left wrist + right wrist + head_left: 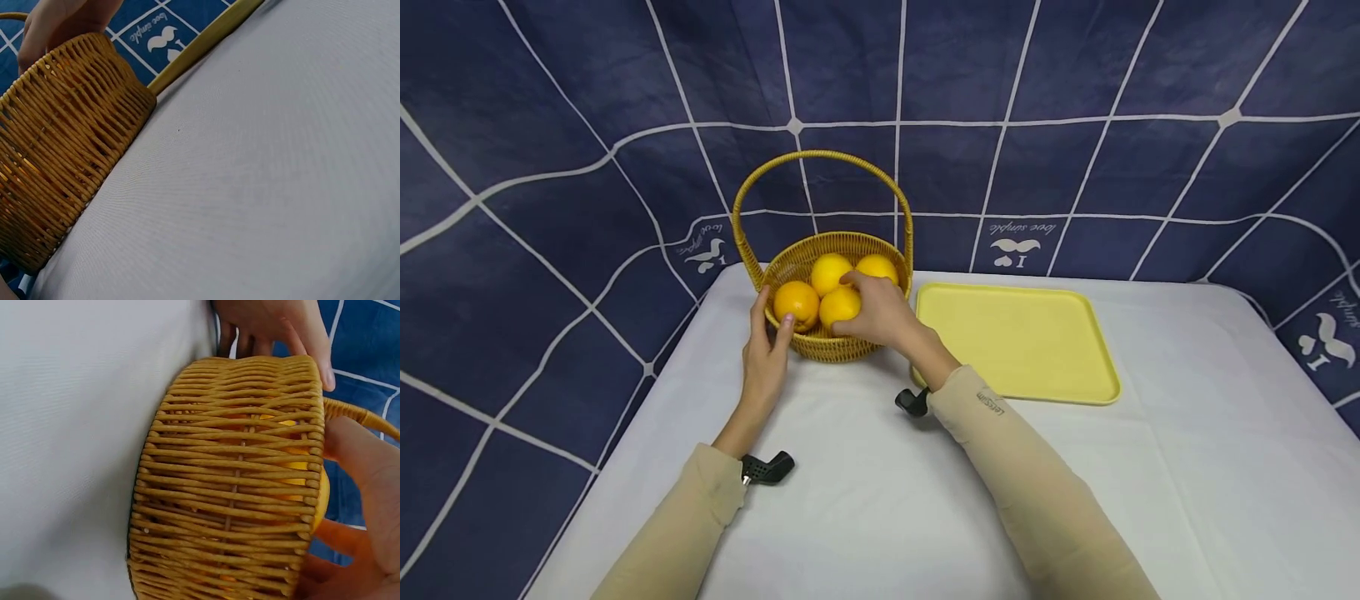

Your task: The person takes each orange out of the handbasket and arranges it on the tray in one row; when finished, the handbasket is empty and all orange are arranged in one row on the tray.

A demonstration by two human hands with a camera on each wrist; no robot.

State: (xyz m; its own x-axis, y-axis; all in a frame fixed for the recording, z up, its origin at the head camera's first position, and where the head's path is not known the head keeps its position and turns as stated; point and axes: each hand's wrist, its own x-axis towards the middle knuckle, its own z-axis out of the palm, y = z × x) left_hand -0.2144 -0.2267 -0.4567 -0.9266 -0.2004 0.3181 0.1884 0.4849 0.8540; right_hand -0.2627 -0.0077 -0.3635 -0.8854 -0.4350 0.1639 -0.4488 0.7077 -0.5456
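Observation:
A woven wicker basket [831, 348] with a tall arched handle stands on the white table and holds several oranges. My left hand [763, 358] grips the basket's left side, its thumb at the rim and its fingers along the outside wall. One orange [797, 303] lies just inside the rim by that thumb. Over the basket's front right, my right hand [880, 312] reaches in and holds another orange [839, 307] between thumb and fingers. Behind it sit a third orange [831, 273] and one more orange [877, 267]. In the right wrist view the wicker wall [228, 481] hides most of the fruit.
A yellow rectangular tray [1015, 342] lies flat to the right of the basket, close beside it. A dark blue cloth [955, 167] with white lines hangs behind the table [850, 483] and along its left side. Each wrist carries a small black camera [767, 468].

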